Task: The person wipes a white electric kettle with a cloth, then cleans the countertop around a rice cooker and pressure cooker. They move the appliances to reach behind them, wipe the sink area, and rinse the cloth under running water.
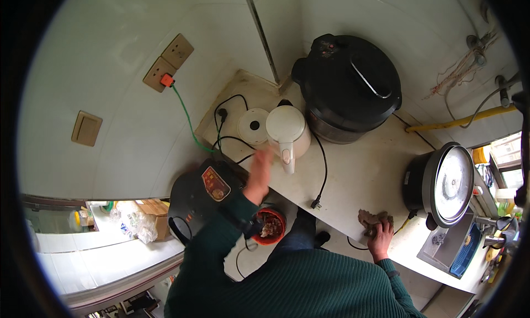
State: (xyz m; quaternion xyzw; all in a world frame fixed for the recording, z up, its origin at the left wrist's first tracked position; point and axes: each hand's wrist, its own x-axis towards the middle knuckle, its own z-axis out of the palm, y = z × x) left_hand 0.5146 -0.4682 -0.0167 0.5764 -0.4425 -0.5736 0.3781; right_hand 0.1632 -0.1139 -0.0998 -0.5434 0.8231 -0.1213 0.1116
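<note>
My right hand (pixel 381 240) presses a crumpled brown cloth (pixel 374 222) onto the countertop (pixel 352 173) near its front edge. With nothing seen in it, my left hand (pixel 260 173) is raised and slightly blurred beside the handle of a white electric kettle (pixel 285 125). Whether it touches the kettle I cannot tell. The kettle's round white base (pixel 253 125) lies just left of it. A black cord with a plug (pixel 316 203) trails over the counter between my hands. Behind the kettle stands a large black electric pressure cooker (pixel 348 81).
At the right is a black pot with a glass lid (pixel 453 185), beside a sink (pixel 443 243) holding a blue basket (pixel 466 249). A black appliance (pixel 203 202) is at my left, near a red waste bin (pixel 273 226). A green cord (pixel 186 115) hangs from the wall socket.
</note>
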